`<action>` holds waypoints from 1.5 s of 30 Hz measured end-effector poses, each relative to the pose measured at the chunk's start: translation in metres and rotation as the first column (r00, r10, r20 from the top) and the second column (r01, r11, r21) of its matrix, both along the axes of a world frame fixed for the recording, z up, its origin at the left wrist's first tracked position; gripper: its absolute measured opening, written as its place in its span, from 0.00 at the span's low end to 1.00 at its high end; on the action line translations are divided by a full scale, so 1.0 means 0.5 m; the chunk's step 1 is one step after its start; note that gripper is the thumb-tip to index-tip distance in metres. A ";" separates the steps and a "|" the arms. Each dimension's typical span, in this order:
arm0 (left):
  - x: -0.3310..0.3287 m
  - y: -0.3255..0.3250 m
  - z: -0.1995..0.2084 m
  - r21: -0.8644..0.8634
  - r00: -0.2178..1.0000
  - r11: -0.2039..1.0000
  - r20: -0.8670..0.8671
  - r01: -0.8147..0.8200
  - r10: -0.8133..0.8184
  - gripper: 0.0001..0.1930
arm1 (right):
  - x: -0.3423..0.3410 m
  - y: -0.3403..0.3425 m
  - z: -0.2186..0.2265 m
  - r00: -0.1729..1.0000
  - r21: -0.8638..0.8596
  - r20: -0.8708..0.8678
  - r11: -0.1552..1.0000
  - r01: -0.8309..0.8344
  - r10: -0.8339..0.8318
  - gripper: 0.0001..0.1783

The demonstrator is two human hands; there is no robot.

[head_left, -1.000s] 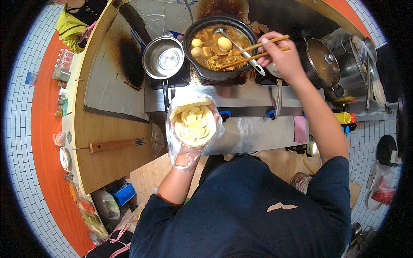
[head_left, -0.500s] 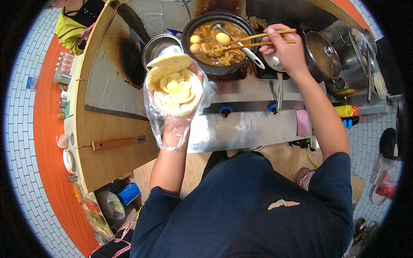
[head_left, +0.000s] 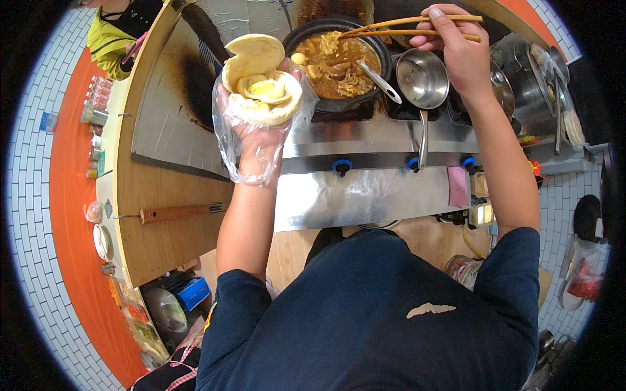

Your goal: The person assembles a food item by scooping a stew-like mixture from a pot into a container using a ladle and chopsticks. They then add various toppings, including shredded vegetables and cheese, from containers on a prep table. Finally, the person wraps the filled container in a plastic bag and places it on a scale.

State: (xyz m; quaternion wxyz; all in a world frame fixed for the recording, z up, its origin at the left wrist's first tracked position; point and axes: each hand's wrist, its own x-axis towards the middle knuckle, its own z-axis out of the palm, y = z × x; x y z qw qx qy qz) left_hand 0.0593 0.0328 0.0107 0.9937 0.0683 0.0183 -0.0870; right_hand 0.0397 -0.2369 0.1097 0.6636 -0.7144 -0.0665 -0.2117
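A clear bag [head_left: 229,153] is covering the left hand [head_left: 259,137], which is cupping the bun [head_left: 264,115] from below, fingers partly curled. Egg [head_left: 266,89] is already lying in the bun; it is looking part filled, its flap [head_left: 254,53] standing raised, not yet folded down. Between the hands, a yellowish clump [head_left: 330,43] is hanging over the pot [head_left: 386,64], apparently pinched by chopsticks [head_left: 398,27] and not yet in the bun. A ladle [head_left: 379,81] and pan [head_left: 422,78] are resting nearer the right hand [head_left: 462,52], which is gripping the chopsticks, fingers curled.
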 end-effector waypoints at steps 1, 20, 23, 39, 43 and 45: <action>0.008 -0.002 -0.007 -0.033 1.000 0.999 0.005 0.010 -0.010 0.34 | 0.001 0.001 0.001 1.000 0.004 -0.006 1.000 0.003 -0.003 0.08; 0.022 -0.023 0.053 -0.151 0.999 0.988 0.019 0.037 -0.034 0.26 | -0.051 0.123 0.131 0.882 -0.325 0.241 0.890 -0.320 0.405 0.12; -0.002 -0.014 0.046 -0.131 0.998 0.990 0.037 0.049 -0.045 0.34 | -0.101 0.147 0.073 0.912 -0.145 0.167 0.924 -0.353 0.375 0.10; -0.068 -0.026 -0.014 -0.357 0.989 0.924 0.108 0.136 -0.104 0.39 | -0.178 0.104 0.062 0.964 0.014 0.119 0.971 -0.239 0.236 0.11; -0.131 -0.047 -0.006 -0.466 0.979 0.868 0.175 0.173 -0.102 0.40 | -0.196 0.043 0.067 0.959 0.058 0.099 0.961 -0.271 0.264 0.13; -0.167 -0.053 -0.019 -0.542 0.959 0.805 0.259 0.242 -0.113 0.39 | -0.203 -0.003 0.072 0.967 0.179 0.125 0.953 -0.243 0.223 0.13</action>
